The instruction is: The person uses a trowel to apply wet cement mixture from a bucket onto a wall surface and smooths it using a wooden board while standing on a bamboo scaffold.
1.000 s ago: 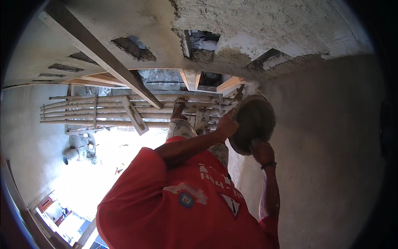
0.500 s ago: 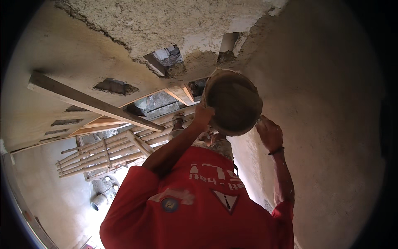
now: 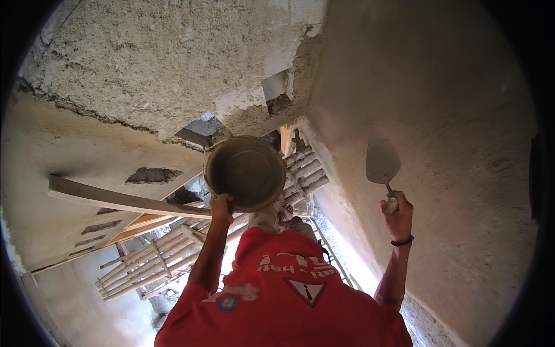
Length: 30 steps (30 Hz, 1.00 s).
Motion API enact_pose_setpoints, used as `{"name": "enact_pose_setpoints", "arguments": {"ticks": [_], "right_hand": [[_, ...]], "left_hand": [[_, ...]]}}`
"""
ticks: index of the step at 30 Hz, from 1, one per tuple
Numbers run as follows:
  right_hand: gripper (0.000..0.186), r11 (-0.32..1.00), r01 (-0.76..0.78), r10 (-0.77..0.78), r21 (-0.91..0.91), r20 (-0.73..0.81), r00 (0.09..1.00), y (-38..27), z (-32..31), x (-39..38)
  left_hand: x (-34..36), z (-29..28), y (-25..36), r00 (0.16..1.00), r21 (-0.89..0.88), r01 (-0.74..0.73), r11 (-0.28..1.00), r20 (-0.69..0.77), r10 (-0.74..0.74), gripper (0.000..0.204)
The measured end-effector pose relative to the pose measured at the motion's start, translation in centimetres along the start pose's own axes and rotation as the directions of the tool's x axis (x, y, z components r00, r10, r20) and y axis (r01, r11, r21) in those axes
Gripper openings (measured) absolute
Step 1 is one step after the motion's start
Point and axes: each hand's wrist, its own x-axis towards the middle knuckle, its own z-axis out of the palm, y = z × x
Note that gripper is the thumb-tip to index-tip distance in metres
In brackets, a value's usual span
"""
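My left hand (image 3: 221,209) is closed on the near left rim of a round bucket (image 3: 245,173), coated with dried grey mortar. The bucket's mouth faces up at me, and its inside is dark and grey; how much it holds I cannot tell. Out to the right, my right hand (image 3: 398,216) grips the handle of a trowel (image 3: 383,161). The trowel's wide grey blade points away from me, in front of the smooth plastered wall (image 3: 451,144); whether it touches the wall I cannot tell.
Ahead is a rough, part-plastered wall (image 3: 156,63) with rectangular openings. A wooden beam (image 3: 127,198) slants across the left. Below lies a scaffold platform of lashed poles (image 3: 156,263), with gaps between the poles and bright ground far beneath. My feet stand near the bucket.
The bucket has moved left and nearer in the view, with my left hand on its rim. My right hand has swung away from the bucket, and the trowel now shows fully. The view has shifted.
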Motion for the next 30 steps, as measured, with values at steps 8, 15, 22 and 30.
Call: {"name": "enact_pose_setpoints", "arguments": {"ticks": [8, 15, 22, 30], "right_hand": [[0.021, 0.901, 0.278, -0.342, -0.333, -0.151, 0.927, -5.5, -8.0, 2.9], [0.016, 0.888, 0.154, -0.235, -0.434, -0.139, 0.962, -10.4, -14.3, 4.6], [0.024, 0.759, 0.262, -0.396, -0.597, -0.104, 0.912, -12.9, -18.5, 8.6], [0.04, 0.681, 0.189, -0.262, -0.707, 0.006, 0.965, -10.0, -22.3, 12.5]], "left_hand": [[2.4, -6.9, -4.2, 0.986, -0.13, 0.129, 0.983, -0.092, -0.142, 0.013], [5.4, -10.8, -8.8, 0.967, -0.422, 0.151, 0.894, -0.126, -0.222, 0.025], [7.3, -12.4, -9.6, 0.95, -0.501, 0.138, 0.854, -0.176, -0.257, 0.018], [9.5, -14.4, -8.8, 0.966, -0.487, 0.144, 0.862, -0.12, -0.229, 0.033]]}}
